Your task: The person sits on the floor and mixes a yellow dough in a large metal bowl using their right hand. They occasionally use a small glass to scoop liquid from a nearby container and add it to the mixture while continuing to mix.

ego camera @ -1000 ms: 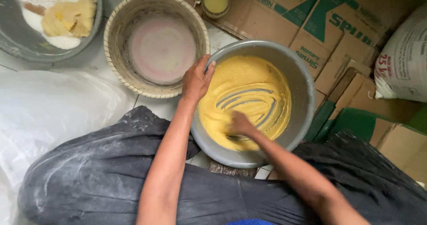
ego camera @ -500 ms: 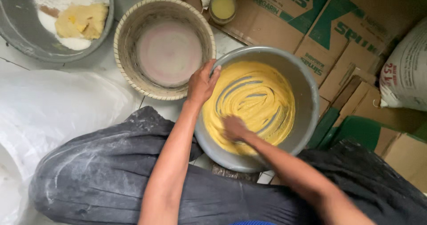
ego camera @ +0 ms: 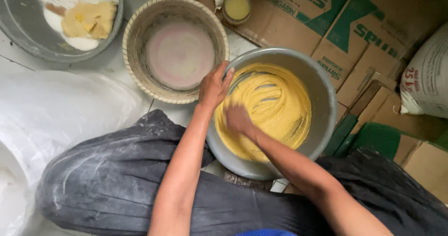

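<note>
Hands deep in a big grey metal bowl (ego camera: 322,124) of thick yellow batter (ego camera: 273,110), down on the floor between the knees.

Left hand (ego camera: 213,84) is curled over the bowl's near-left rim, fingers clamped on the edge. Right hand (ego camera: 238,118) is down in the batter, blurred, so can't tell how open it is or if it's got anything. Round woven basket (ego camera: 175,49) sits touching the bowl's left side, cardboard boxes (ego camera: 354,35) just behind.
</note>
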